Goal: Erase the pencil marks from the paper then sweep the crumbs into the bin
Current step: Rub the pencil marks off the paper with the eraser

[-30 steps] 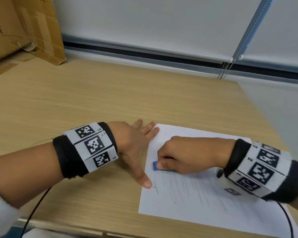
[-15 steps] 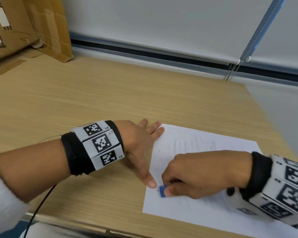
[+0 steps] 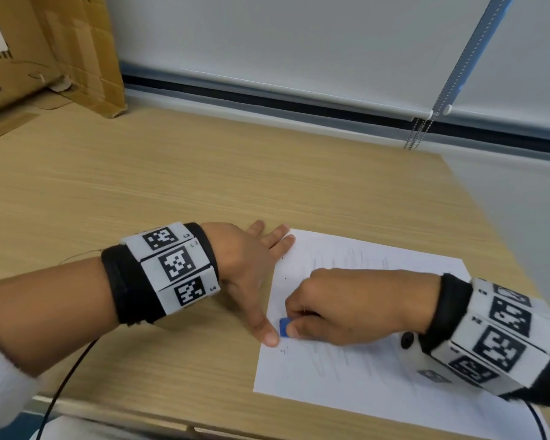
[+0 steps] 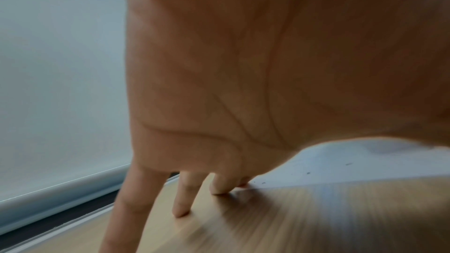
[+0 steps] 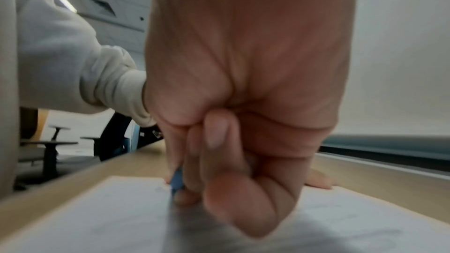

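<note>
A white sheet of paper (image 3: 372, 373) with faint pencil lines lies on the wooden desk (image 3: 178, 192) at the front right. My right hand (image 3: 346, 308) pinches a small blue eraser (image 3: 284, 327) against the paper near its left edge; the eraser (image 5: 177, 179) shows between thumb and fingers in the right wrist view. My left hand (image 3: 251, 268) lies flat, fingers spread, along the paper's left edge, its thumb tip beside the eraser. Dark crumbs (image 4: 308, 173) dot the paper (image 4: 353, 168) in the left wrist view. No bin is in view.
A cardboard box (image 3: 45, 52) stands at the desk's back left corner. A window blind with a bead chain (image 3: 418, 131) runs along the back. A black cable (image 3: 64, 389) trails from my left wrist over the front edge. Bare desk stretches left and behind the paper.
My right hand slid the eraser down the paper's left side toward me, stopping beside my left thumb. The left hand has stayed pressed on the paper's edge.
</note>
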Demonstrator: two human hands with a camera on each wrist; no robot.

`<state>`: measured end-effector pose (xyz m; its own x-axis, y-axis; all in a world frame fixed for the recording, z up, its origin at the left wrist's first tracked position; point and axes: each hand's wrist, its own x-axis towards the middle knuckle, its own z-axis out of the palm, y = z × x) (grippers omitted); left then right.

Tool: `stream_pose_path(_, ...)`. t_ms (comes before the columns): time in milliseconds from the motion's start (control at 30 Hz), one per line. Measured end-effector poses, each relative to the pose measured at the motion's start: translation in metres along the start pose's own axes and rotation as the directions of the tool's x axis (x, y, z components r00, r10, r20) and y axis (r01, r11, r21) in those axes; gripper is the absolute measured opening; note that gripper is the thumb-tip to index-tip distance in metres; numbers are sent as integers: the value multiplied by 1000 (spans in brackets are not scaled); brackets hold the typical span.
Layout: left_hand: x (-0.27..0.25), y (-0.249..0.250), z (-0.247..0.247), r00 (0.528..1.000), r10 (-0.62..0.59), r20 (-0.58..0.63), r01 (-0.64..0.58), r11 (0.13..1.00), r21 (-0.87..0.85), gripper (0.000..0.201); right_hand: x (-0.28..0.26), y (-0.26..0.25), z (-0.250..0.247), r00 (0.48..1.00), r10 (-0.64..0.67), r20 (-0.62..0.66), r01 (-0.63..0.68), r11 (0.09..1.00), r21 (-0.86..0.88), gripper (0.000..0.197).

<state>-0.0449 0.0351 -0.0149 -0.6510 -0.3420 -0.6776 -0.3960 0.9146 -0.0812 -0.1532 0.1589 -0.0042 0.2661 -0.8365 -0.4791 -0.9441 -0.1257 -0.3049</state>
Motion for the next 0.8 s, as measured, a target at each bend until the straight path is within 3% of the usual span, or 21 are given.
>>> stream_pose_path(100, -1, 0, 1, 1000, 6, -4, -6, 1000, -19, 153, -5, -7, 3, 995, -42, 90, 43, 999, -8, 43)
stream_pose_path(267, -1, -1, 0, 1000, 6, -3, -6, 1000, -17, 153, 4, 7, -2, 1000, -14, -27, 13, 1000, -28, 45)
stream_pose_path(400, -2, 1, 1, 1000, 0, 6, 0, 1000, -17, 153, -1, -1, 1, 998, -12, 70, 14, 1000, -25, 44)
stream_pose_path(500, -2, 2, 0, 1000, 0, 4, 0, 1000, -6, 152, 17, 18, -12, 997, 42, -72, -49, 994, -99, 45)
stream_pose_path(633, -3, -1, 0, 1000, 12, -3, -12, 1000, -14, 152, 41, 58, -36, 953, 157, -260, -184, 979, -82, 43)
stream_pose_path(700, -3, -2, 0, 1000, 19, -6, -20, 1000, -23, 153, 46, 65, -38, 940, 179, -289, -205, 977, -63, 43)
stream_pose_path(800, -1, -2, 1, 1000, 15, -2, -15, 999, -30, 153, 44, 58, -31, 966, 124, -228, -141, 988, -59, 42)
